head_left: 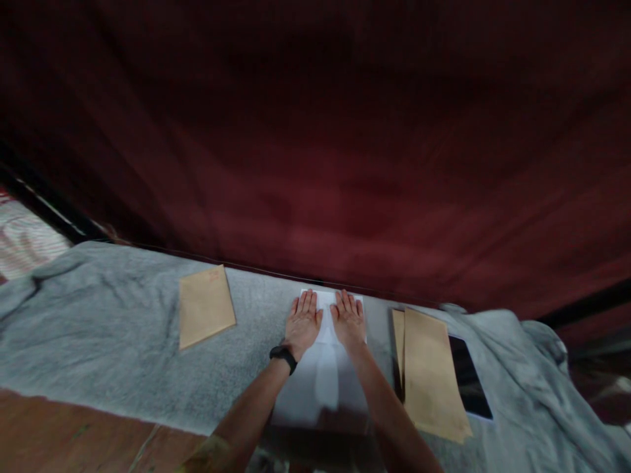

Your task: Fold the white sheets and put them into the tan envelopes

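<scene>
A white sheet of paper (320, 381) lies in front of me on the grey cloth, with a crease line running across it near my wrists. My left hand (302, 322) rests flat on the upper left part of the sheet, fingers stretched out and pointing away from me. Opposite it, my right hand (349, 320) presses flat on the upper right part, palm down with the fingers slightly spread. Neither hand grips anything. A black band (284, 358) is around my left wrist.
A brown envelope (206, 307) lies to the left. Several brown envelopes (431, 374) are stacked at the right, partly over a dark-screened tablet (470, 376). Grey cloth (123, 328) covers the surface, bunched at the right end. A dark red curtain (315, 184) hangs behind.
</scene>
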A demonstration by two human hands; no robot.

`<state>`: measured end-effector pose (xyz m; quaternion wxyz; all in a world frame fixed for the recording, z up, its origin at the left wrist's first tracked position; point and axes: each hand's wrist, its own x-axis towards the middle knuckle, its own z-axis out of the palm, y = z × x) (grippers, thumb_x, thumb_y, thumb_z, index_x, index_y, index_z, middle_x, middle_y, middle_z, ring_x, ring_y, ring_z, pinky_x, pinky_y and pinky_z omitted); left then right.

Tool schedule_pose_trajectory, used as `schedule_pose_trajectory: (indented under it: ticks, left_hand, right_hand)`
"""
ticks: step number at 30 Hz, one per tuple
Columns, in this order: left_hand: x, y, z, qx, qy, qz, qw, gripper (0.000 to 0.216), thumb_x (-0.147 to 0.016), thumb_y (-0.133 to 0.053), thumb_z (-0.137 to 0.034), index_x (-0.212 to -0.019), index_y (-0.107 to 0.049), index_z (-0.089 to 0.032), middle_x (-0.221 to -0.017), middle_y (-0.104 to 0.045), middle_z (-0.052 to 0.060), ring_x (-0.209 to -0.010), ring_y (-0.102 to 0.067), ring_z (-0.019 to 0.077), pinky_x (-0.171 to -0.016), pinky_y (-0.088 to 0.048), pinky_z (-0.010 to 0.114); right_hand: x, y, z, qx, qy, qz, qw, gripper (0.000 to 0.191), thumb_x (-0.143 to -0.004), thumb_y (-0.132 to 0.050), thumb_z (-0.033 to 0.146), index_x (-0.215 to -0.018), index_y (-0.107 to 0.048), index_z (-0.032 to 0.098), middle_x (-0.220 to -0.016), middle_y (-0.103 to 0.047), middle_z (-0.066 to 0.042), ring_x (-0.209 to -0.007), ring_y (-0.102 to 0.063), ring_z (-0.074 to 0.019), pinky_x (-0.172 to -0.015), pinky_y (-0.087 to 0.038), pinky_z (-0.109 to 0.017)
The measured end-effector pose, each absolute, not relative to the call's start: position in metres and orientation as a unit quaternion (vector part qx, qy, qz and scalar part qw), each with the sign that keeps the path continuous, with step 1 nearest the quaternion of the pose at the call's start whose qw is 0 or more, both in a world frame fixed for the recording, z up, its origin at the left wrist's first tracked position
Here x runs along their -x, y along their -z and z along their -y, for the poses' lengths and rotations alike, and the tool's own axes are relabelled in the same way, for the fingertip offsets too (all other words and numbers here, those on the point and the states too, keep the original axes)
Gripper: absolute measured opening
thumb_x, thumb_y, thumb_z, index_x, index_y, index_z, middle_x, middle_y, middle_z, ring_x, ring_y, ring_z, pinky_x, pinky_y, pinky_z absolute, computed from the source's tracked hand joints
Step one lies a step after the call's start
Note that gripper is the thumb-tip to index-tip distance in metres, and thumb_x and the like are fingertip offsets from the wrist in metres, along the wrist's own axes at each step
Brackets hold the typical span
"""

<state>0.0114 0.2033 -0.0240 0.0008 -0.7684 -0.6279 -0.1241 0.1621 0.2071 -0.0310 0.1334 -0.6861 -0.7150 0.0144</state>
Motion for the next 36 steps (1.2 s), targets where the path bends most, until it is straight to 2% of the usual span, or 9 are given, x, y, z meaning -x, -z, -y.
schedule_pose_trajectory:
  ticks: [5, 9, 13, 19, 25, 32, 36]
  left_hand:
    - [-0.002, 0.023, -0.202, 0.756, 0.124, 0.643, 0.013, 0.061, -0.101, -0.025, -0.036, -0.151, -0.036, -0.003, -0.158, -0.034, 0.016, -0.149, -0.027, 0.0248, -0.123, -0.018, 0.043]
    - [0.0, 0.023, -0.198, 0.757, 0.14, 0.638, 0.015, 0.063, -0.101, -0.026, -0.041, -0.152, -0.035, -0.004, -0.157, -0.036, 0.017, -0.149, -0.027, 0.0262, -0.122, -0.02, 0.045]
    - [0.001, 0.024, -0.196, 0.762, 0.15, 0.63, 0.005, 0.068, -0.1, -0.029, -0.048, -0.152, -0.034, -0.004, -0.157, -0.037, 0.019, -0.15, -0.026, 0.0282, -0.121, -0.021, 0.047]
    - [0.002, 0.016, -0.197, 0.764, 0.131, 0.632, -0.006, 0.07, -0.1, -0.029, -0.049, -0.151, -0.034, -0.001, -0.158, -0.034, 0.02, -0.149, -0.026, 0.0288, -0.121, -0.02, 0.046]
    - [0.003, 0.006, -0.173, 0.76, 0.119, 0.639, -0.023, 0.061, -0.1, -0.032, -0.039, -0.15, -0.038, -0.005, -0.156, -0.038, 0.02, -0.148, -0.03, 0.0297, -0.12, -0.023, 0.047]
    - [0.016, 0.023, -0.063, 0.827, 0.142, 0.544, 0.014, 0.055, -0.1, -0.038, -0.046, -0.151, -0.041, -0.025, -0.158, -0.038, 0.008, -0.147, -0.032, 0.027, -0.12, -0.025, 0.053]
    - [0.036, 0.033, -0.022, 0.782, 0.177, 0.597, 0.018, 0.059, -0.097, -0.045, -0.047, -0.147, -0.047, -0.017, -0.154, -0.042, 0.016, -0.143, -0.04, 0.0291, -0.117, -0.034, 0.049]
  right_hand:
    - [-0.18, 0.038, -0.195, 0.705, 0.036, 0.688, 0.167, 0.055, -0.104, -0.027, 0.038, -0.152, -0.037, 0.012, -0.157, -0.037, -0.015, -0.145, -0.036, -0.0279, -0.119, -0.021, -0.05]
    - [-0.182, 0.041, -0.172, 0.705, 0.054, 0.675, 0.211, 0.056, -0.104, -0.028, 0.035, -0.15, -0.038, 0.006, -0.153, -0.041, -0.021, -0.142, -0.04, -0.0306, -0.118, -0.023, -0.055]
    - [-0.178, 0.042, -0.14, 0.703, 0.041, 0.667, 0.244, 0.054, -0.103, -0.032, 0.03, -0.151, -0.037, 0.006, -0.152, -0.042, -0.023, -0.14, -0.042, -0.0318, -0.117, -0.022, -0.062]
    - [-0.18, 0.041, -0.089, 0.697, 0.059, 0.672, 0.243, 0.053, -0.103, -0.031, 0.032, -0.15, -0.039, 0.007, -0.151, -0.043, -0.022, -0.141, -0.042, -0.0324, -0.116, -0.023, -0.061]
    - [-0.184, 0.044, -0.031, 0.667, 0.077, 0.702, 0.237, 0.053, -0.103, -0.034, 0.034, -0.151, -0.038, 0.011, -0.154, -0.042, -0.016, -0.141, -0.042, -0.0304, -0.119, -0.024, -0.055]
    - [-0.194, 0.048, 0.008, 0.677, 0.077, 0.689, 0.247, 0.058, -0.103, -0.034, 0.039, -0.157, -0.028, 0.019, -0.153, -0.044, -0.013, -0.138, -0.046, -0.0305, -0.117, -0.029, -0.054]
    - [-0.2, 0.054, 0.021, 0.671, 0.095, 0.683, 0.272, 0.059, -0.102, -0.036, 0.035, -0.158, -0.022, 0.021, -0.152, -0.046, -0.012, -0.136, -0.049, -0.0302, -0.115, -0.034, -0.053]
